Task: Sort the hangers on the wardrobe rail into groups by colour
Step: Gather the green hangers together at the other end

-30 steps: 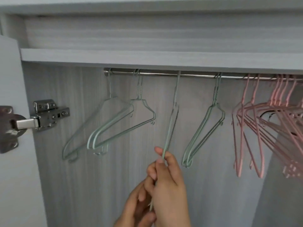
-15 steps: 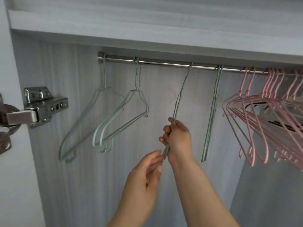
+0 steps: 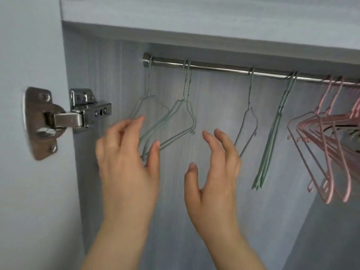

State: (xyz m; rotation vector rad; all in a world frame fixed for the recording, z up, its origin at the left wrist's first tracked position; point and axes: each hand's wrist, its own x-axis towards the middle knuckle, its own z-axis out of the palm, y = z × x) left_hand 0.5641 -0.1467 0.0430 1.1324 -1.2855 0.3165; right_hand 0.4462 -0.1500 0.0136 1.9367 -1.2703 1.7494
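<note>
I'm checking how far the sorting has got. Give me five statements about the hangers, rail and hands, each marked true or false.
1. The pink hangers hang at the right end of the rail. True.
2. The right hand grips a green hanger. False: its fingers are spread and hold nothing.
3. The green hangers hang left of the pink ones. True.
4. The left hand is beside the pink hangers. False: it reaches at the leftmost green hangers.
5. A metal door hinge sits left of the rail. True.
</note>
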